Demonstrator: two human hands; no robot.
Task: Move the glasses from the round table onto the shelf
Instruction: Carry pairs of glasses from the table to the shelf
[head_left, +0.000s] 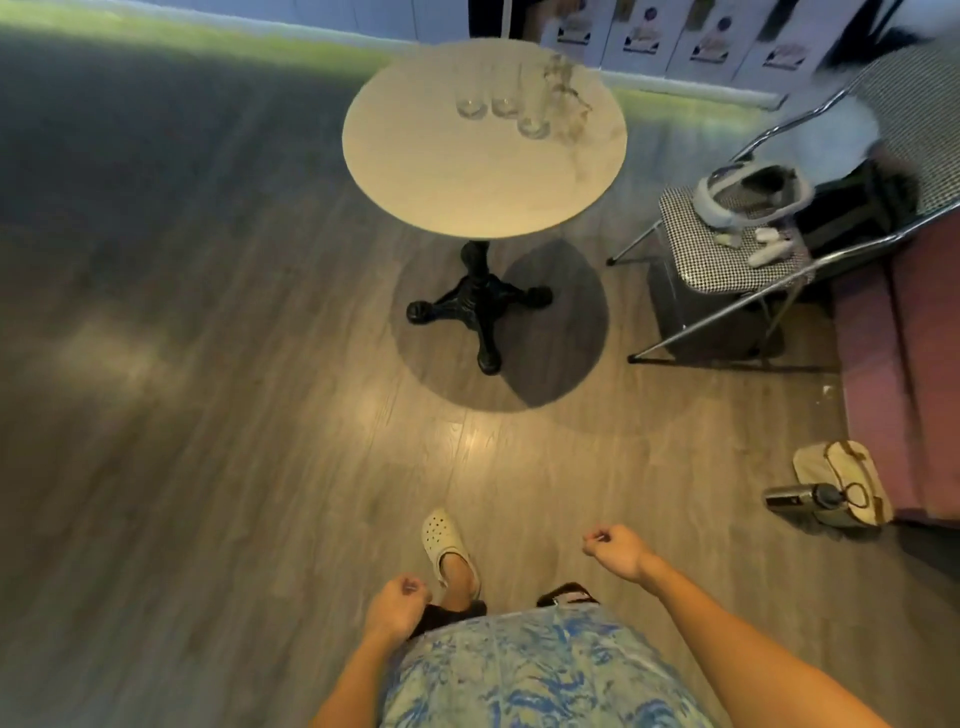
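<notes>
A round beige table (467, 176) on a black pedestal foot stands ahead of me. Clear glasses stand together on its far half: one (471, 107) at the left, one (503, 103) beside it, a taller one (534, 122) to the right, and blurred glass shapes behind them. My left hand (397, 605) and my right hand (615, 551) hang low in front of my body, well short of the table. Their fingers are loosely curled and hold nothing. No shelf shows clearly in the head view.
A metal-framed chair (727, 260) with a checked seat stands right of the table and carries a white headset (748, 200). A bag and a dark bottle (802, 499) lie on the wooden floor at the right, beside a purple bench. White panels line the far wall.
</notes>
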